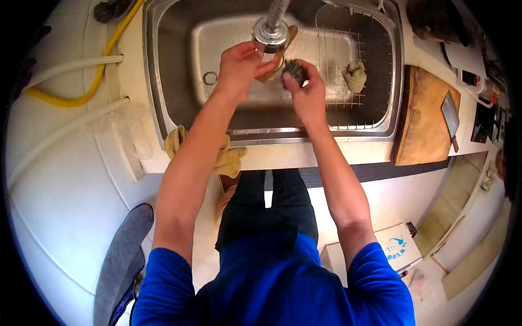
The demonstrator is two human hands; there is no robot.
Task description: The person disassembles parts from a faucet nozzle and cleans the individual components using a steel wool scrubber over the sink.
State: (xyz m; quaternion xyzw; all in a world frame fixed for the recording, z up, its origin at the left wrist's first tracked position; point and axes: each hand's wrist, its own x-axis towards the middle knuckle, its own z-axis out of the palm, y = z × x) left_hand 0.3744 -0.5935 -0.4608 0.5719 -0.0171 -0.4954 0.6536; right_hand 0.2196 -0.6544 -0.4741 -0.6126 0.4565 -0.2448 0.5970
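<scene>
My right hand (310, 89) is closed on a dark steel wool scrubber (294, 72) over the sink (217, 117). Just under the metal faucet head (271, 35), my left hand (239, 70) has its fingers curled at a long brown, wooden-looking utensil (292, 36). The faucet covers part of that utensil, so its exact kind is hidden. Both hands are close together, with the scrubber beside the utensil.
A wire rack (334, 98) in the sink's right side carries a pale, crumpled scrubber (354, 77). On the right counter lies a wooden cutting board (421, 119) with a knife (451, 115) on it. Tan cloth or gloves (231, 158) drape over the front edge. A yellow hose (100, 68) runs left.
</scene>
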